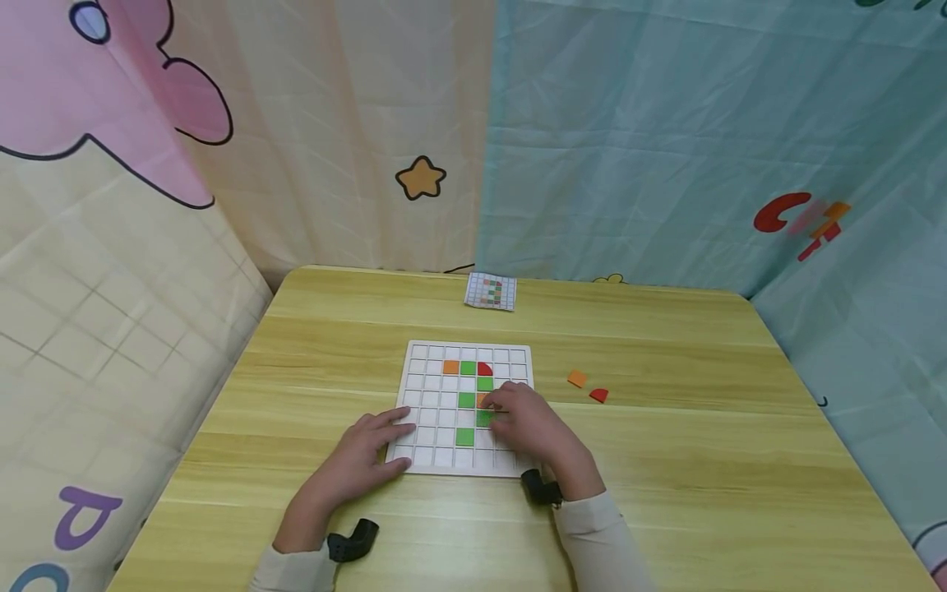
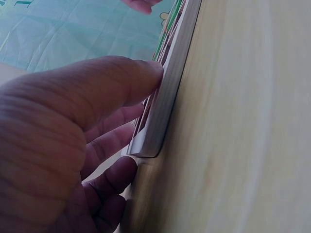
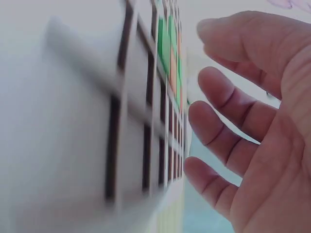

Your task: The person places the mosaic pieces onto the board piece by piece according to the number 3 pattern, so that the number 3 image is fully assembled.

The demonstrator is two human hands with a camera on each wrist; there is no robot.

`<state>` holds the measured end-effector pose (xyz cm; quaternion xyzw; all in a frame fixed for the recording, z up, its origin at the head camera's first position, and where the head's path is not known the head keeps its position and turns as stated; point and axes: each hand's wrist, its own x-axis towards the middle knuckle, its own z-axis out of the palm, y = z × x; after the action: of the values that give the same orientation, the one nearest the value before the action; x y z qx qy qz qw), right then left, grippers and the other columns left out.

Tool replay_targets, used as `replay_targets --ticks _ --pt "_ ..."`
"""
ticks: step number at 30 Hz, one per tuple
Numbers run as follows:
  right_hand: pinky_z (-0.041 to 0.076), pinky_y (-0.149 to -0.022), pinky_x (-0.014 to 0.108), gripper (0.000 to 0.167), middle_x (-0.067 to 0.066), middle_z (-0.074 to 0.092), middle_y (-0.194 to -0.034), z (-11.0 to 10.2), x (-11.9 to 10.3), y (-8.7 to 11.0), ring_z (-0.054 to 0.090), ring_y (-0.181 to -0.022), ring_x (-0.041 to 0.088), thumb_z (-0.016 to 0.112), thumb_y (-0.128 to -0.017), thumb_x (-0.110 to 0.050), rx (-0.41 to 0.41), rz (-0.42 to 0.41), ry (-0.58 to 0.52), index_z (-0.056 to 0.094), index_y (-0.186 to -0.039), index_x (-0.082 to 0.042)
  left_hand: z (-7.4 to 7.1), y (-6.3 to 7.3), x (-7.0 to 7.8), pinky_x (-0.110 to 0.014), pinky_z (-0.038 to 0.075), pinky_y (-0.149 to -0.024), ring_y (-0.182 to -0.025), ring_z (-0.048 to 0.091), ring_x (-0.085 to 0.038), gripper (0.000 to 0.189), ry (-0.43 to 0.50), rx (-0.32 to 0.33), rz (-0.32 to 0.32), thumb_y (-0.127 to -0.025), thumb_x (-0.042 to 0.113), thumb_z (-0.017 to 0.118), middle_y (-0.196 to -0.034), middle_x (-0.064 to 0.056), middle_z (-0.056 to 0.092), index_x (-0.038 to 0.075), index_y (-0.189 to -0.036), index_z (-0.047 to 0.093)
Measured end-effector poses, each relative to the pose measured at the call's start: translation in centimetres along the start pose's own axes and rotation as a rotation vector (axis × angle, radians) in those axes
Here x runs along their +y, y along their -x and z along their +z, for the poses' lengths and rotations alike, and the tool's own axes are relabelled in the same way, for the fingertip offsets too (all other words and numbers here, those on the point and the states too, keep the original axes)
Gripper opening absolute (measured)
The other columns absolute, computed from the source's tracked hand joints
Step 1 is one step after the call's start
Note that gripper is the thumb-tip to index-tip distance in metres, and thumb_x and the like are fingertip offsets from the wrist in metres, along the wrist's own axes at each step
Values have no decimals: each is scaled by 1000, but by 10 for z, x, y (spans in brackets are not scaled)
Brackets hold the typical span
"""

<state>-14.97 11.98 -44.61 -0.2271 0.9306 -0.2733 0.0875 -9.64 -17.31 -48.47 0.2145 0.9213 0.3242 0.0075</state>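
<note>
A white grid board [image 1: 425, 460] lies flat on the table, with several green square tiles [image 1: 464, 437], orange tiles [image 1: 450, 367] and a red quarter-circle tile [image 1: 484, 369] in its cells. At the board's left side rests my left hand [image 1: 362, 456], fingers spread and relaxed; in the left wrist view its thumb [image 2: 141, 75] lies on the near rim. My right hand [image 1: 528, 419] is over the right half, fingertips right at an orange tile [image 1: 481, 400] and partly covering a green one below it. In the right wrist view, the right fingers [image 3: 216, 121] are loosely bent, apart from the thumb, with nothing between them.
Right of the board lie a loose orange square [image 1: 577, 378] and a red quarter-circle piece [image 1: 599, 395]. Near the far edge sits a small card [image 1: 491, 293] printed with a coloured grid pattern. Curtains [image 1: 629, 148] hang behind the wooden table [image 1: 703, 460].
</note>
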Motion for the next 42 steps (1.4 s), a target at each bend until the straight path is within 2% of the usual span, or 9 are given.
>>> replay_targets --ticks 4,9,16,20,24,32,42 --pt "47 -88 40 22 0 62 -103 -13 21 8 53 -95 20 69 -89 -7 60 65 -16 71 -110 -11 1 -1 0 -53 39 -100 -124 48 -29 48 -3 -7 -16 -84 24 79 -147 -3 50 11 -129 67" --pt "48 -92 44 23 2 63 -107 -31 47 18 56 -102 23 71 -89 -7 108 111 -7 70 -112 -8 1 -1 1 -52 39 -100 -123 49 -28 47 -6 -12 -26 -84 23 79 -147 -3 51 11 -129 68" --pt "48 -91 50 22 9 64 -109 -50 74 29 59 -103 31 70 -90 -4 150 82 34 68 -113 -2 1 0 2 -50 40 -100 -122 48 -26 49 2 -22 -52 -84 24 79 -148 -2 50 12 -129 67" --pt "48 -88 48 22 9 64 -108 -56 87 35 58 -100 30 71 -90 -3 168 76 41 69 -112 -1 0 0 2 -50 40 -100 -123 48 -26 49 3 -23 -51 -84 23 79 -148 -3 50 11 -130 67" --pt "49 -83 46 21 9 63 -105 -61 99 41 57 -94 28 71 -89 -2 177 83 43 69 -109 -2 0 0 1 -50 40 -100 -124 48 -26 49 -2 -26 -49 -84 23 79 -148 -2 50 11 -130 67" --pt "47 -88 53 21 12 63 -104 -73 120 50 58 -100 36 73 -87 -2 174 35 115 69 -108 1 -1 0 1 -50 40 -100 -125 48 -27 49 -1 -31 -44 -84 24 78 -149 -2 49 12 -131 66" --pt "47 -84 50 21 9 62 -99 -78 133 53 58 -92 29 70 -85 2 127 38 112 68 -106 -1 -2 0 3 -52 38 -102 -126 47 -27 49 2 -34 -50 -85 24 78 -149 -3 49 10 -130 66"
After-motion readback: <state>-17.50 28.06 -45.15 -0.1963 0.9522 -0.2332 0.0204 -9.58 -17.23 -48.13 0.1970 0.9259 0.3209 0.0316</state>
